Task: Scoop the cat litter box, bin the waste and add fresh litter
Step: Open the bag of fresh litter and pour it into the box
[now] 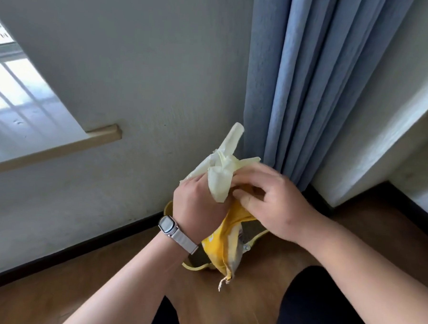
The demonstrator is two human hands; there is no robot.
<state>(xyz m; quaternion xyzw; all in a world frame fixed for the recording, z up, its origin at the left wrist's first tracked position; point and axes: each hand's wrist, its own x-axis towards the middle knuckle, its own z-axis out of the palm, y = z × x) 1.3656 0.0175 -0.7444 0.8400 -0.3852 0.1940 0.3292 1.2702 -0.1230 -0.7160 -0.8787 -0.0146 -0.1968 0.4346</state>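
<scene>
Because the yellow bag [217,248] hangs in the air by its gathered neck alone, a slackening grip looks to me like the likeliest trouble. If either of the hands eases while the top is worked, the sack could drop or tip and spill onto the wooden floor [102,287] instead of into the litter box [193,266]. A hard tug at the pale flaps [224,162] standing above the hands could also tear them, or open the mouth so suddenly that the contents come out in a rush. The left hand [198,203], with a watch [167,225] at its wrist, has its fingers wrapped round the neck of the bag. The right hand [275,202] pinches the crumpled material just beside it, fingers curled. The bag is bright yellow with a grey patch, creased and slumped, and its lower end is stitched shut with a loose thread dangling. Whether it holds litter or waste I cannot tell. It hangs right over the litter box, of which only parts of a pale yellow rim show, on the floor near the wall and the blue curtain [311,80].
</scene>
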